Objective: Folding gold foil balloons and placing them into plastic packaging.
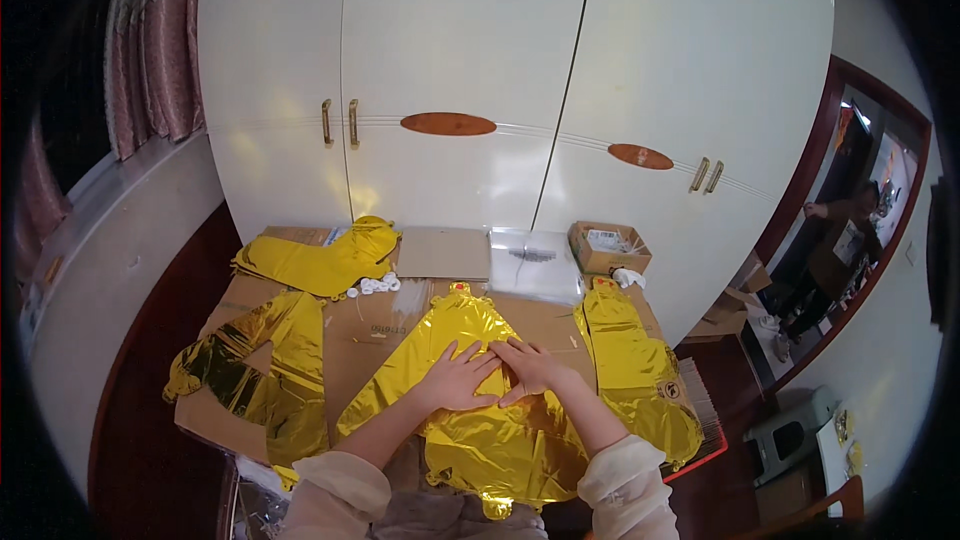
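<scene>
Glossy, crinkled gold foil balloon (pixel 480 380) gleams on matt brown cardboard worktop (pixel 375 330); clear shiny plastic bags (pixel 535 260); smooth, glossy white wardrobe doors (pixel 460 50) behind.

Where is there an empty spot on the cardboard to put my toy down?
Bare cardboard shows between the crumpled gold foil balloon on the left and the middle gold balloon. A smaller patch lies before the clear plastic bags. It is crowded in the middle, where the left hand and right hand press flat, and along the right edge.

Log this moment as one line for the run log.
left hand: flat on gold foil balloon | right hand: flat on same balloon, fingertips meeting | surface: cardboard sheet | nearby: more gold balloons
</scene>
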Demonstrator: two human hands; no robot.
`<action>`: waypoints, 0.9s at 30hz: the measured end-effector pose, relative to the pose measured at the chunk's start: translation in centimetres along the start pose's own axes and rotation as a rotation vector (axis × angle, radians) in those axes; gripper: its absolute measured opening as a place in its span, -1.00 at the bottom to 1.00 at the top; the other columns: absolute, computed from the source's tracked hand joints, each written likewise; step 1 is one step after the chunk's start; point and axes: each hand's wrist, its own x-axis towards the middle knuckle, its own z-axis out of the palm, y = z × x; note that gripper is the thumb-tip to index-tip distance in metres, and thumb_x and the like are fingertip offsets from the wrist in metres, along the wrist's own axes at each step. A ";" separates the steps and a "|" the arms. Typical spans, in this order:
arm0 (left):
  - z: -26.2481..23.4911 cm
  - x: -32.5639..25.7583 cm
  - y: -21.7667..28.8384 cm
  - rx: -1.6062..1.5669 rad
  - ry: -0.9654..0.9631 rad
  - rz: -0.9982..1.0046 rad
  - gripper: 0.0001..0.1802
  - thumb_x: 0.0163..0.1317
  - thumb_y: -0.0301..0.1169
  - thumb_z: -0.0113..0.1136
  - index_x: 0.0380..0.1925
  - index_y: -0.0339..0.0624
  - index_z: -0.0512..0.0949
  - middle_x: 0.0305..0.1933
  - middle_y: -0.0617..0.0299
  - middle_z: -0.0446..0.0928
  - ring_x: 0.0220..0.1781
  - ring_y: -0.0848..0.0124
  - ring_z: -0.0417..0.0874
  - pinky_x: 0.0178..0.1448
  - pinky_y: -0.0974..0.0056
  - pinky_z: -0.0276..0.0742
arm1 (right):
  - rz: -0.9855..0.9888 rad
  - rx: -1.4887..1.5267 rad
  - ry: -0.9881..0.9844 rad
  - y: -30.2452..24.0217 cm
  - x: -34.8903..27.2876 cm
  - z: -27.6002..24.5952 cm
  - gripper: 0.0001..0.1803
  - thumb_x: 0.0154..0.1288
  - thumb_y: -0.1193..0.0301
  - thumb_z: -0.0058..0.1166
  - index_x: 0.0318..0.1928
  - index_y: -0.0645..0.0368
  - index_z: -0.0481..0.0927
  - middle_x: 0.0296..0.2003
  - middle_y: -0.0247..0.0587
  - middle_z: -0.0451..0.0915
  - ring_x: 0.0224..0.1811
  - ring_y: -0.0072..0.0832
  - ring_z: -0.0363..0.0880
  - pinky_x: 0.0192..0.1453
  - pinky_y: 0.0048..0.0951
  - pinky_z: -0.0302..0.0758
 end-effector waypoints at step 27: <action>0.1 0.2 -0.3 -0.004 0.039 0.025 -0.11 0.23 0.32 -0.13 0.41 0.00 0.18 0.52 0.28 0.11 0.55 0.08 0.03 0.51 -0.27 -0.12 | -0.056 -0.053 0.519 0.9 -3.0 5.0 -0.22 0.37 -0.06 -0.11 0.38 0.25 0.20 0.39 -0.05 0.24 0.46 -0.18 0.14 0.53 -0.06 -0.05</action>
